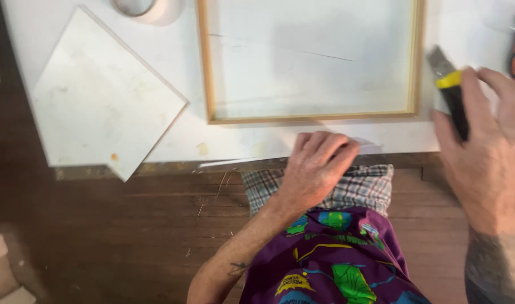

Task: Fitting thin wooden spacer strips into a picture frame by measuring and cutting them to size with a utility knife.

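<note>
A white sheet (482,34) covers most of the floor (99,236) ahead, its near edge running just in front of the person's knees. On it lies a wooden frame (206,73), open in the middle, its near rail parallel to the sheet's edge and close to it. To the left a white board (99,101) sits skewed, one corner hanging past the edge, and a roll of tape (139,7) shows at the top. The right hand (488,152) is closed around a yellow-and-black knife (453,93), blade end pointing away, held over the sheet just off the frame's right corner. The left hand (316,169) presses fingers-down on the sheet's near margin, below the frame's bottom rail, holding nothing. The step in hand looks like trimming the sheet around the frame: one hand pins it, the other brings the blade in. The next move would seem to call for setting the blade against the sheet near the frame's edge and drawing it straight, with the left fingers kept out of the cutting line.
</note>
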